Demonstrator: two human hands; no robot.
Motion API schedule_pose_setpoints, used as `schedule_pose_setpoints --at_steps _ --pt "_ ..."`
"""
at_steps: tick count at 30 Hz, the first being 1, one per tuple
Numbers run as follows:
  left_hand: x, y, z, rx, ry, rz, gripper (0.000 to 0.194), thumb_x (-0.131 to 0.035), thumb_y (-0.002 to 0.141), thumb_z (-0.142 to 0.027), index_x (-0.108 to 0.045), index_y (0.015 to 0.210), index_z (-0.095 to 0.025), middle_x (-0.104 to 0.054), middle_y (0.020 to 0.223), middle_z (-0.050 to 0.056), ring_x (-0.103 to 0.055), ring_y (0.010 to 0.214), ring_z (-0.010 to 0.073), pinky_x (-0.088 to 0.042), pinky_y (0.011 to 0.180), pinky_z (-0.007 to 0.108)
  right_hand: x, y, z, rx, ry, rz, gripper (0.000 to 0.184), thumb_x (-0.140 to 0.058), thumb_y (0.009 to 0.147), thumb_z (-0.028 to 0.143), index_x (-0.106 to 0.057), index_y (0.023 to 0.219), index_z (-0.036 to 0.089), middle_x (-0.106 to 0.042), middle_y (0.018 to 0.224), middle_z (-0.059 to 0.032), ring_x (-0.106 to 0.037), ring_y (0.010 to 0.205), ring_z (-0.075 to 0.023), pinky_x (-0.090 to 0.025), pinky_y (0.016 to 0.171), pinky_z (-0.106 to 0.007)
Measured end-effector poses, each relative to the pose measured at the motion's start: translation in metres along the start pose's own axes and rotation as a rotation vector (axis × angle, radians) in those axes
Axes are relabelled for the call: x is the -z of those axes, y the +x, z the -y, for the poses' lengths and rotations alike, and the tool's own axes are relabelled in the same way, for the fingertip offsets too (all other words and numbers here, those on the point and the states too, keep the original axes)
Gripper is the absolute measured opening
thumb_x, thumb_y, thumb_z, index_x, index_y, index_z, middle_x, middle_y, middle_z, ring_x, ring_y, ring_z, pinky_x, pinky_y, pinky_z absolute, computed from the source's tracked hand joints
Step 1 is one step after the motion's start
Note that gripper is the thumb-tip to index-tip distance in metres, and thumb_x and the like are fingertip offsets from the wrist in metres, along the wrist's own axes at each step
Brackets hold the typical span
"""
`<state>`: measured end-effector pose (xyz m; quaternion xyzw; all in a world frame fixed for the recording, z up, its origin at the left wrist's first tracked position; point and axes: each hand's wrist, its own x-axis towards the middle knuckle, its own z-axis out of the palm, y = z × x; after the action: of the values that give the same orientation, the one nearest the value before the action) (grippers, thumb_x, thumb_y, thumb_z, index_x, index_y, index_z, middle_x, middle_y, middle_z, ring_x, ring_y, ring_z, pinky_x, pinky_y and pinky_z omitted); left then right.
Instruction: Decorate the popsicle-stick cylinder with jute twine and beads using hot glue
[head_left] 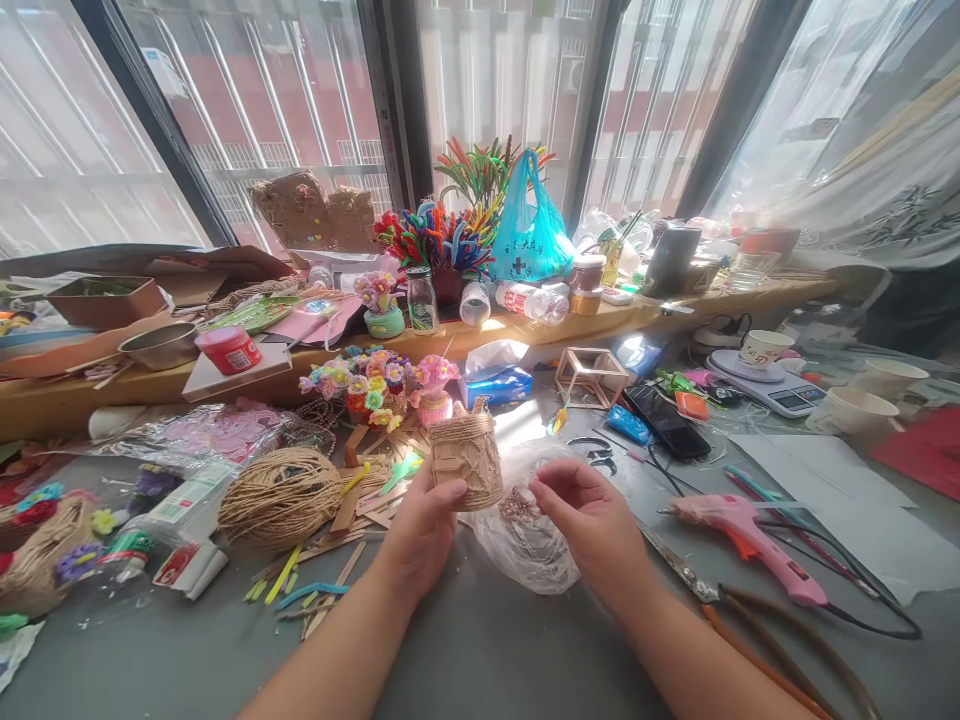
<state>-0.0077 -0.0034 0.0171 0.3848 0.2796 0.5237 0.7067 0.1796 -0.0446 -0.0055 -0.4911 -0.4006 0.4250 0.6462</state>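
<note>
My left hand [424,530] is closed around a small brown craft piece [466,462] of cardboard edged with twine, its thumb on the lower front. My right hand [589,525] is in a pinch just to the right of it; anything between the fingertips is too small to make out. Under and between the hands lies a crumpled clear plastic bag [529,555] with small brown bits [519,503] in it. A ball of jute twine [281,497] rests left of my left hand, beside scattered wooden sticks [349,515].
On the right lie a pink hot glue gun [757,540], scissors [697,585], a black phone [667,420] and a digital scale [769,383] bearing a paper cup. Behind stand pipe-cleaner flower pots [433,385], a wooden frame [590,378] and a cluttered ledge [450,335] below the windows.
</note>
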Motion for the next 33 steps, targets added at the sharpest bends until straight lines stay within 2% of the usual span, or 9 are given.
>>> schedule_pose_setpoints --at_steps 4,7,12,17,22,29,33 --pt "0.003 -0.002 0.001 0.034 -0.070 0.018 0.041 -0.078 0.084 -0.034 -0.077 0.123 -0.023 -0.083 0.119 0.006 -0.070 0.123 0.0281 -0.052 0.106 0.038 -0.001 0.000 0.002 0.002 -0.006 -0.003 0.044 -0.092 0.072 0.063 -0.076 0.083 0.024 -0.072 0.075 -0.0026 -0.066 0.069 -0.0202 -0.057 0.064 -0.034" --pt "0.004 -0.001 0.002 0.039 -0.128 0.019 0.044 -0.075 0.086 -0.032 -0.075 0.130 -0.024 -0.084 0.116 0.005 -0.070 0.123 0.0277 -0.051 0.109 0.039 -0.002 0.000 0.001 -0.008 -0.004 0.000 0.043 -0.093 0.072 0.061 -0.076 0.084 0.024 -0.072 0.076 -0.0027 -0.067 0.069 -0.0205 -0.058 0.065 -0.034" --pt "0.004 0.001 0.002 0.055 -0.137 0.017 0.045 -0.072 0.090 -0.031 -0.072 0.135 -0.026 -0.082 0.122 0.006 -0.071 0.121 0.0270 -0.051 0.110 0.041 0.000 0.001 -0.004 -0.030 0.003 0.017 0.042 -0.093 0.072 0.061 -0.077 0.084 0.024 -0.074 0.077 -0.0033 -0.070 0.071 -0.0226 -0.058 0.067 -0.036" --pt "-0.001 -0.002 0.000 0.054 -0.096 0.039 0.049 -0.078 0.088 -0.035 -0.072 0.135 -0.026 -0.080 0.126 0.006 -0.071 0.121 0.0273 -0.052 0.107 0.040 0.002 0.002 -0.008 -0.036 -0.012 0.039 0.039 -0.092 0.075 0.060 -0.077 0.086 0.025 -0.074 0.078 -0.0035 -0.069 0.072 -0.0231 -0.058 0.069 -0.037" --pt "-0.003 -0.002 0.001 0.039 -0.029 0.041 0.065 -0.088 0.077 -0.030 -0.068 0.139 -0.024 -0.078 0.131 0.012 -0.070 0.125 0.0335 -0.049 0.112 0.046 0.003 0.002 -0.013 -0.029 -0.047 0.037 0.040 -0.093 0.074 0.059 -0.077 0.088 0.025 -0.076 0.081 -0.0051 -0.070 0.074 -0.0251 -0.059 0.070 -0.039" --pt "0.004 0.004 0.012 -0.047 0.242 -0.131 0.076 -0.094 0.068 -0.020 -0.065 0.138 -0.025 -0.076 0.136 0.011 -0.068 0.129 0.0330 -0.049 0.111 0.041 0.003 0.001 -0.009 0.017 -0.075 0.058 0.036 -0.088 0.080 0.059 -0.077 0.086 0.025 -0.073 0.080 -0.0040 -0.067 0.072 -0.0229 -0.056 0.067 -0.036" --pt "0.007 0.003 0.017 -0.058 0.418 -0.100 0.081 -0.094 0.070 -0.021 -0.059 0.143 -0.025 -0.074 0.137 0.012 -0.068 0.127 0.0336 -0.051 0.107 0.042 0.003 -0.002 -0.006 0.066 -0.108 0.087 0.029 -0.086 0.084 0.054 -0.078 0.085 0.025 -0.072 0.082 -0.0036 -0.067 0.075 -0.0222 -0.055 0.070 -0.035"
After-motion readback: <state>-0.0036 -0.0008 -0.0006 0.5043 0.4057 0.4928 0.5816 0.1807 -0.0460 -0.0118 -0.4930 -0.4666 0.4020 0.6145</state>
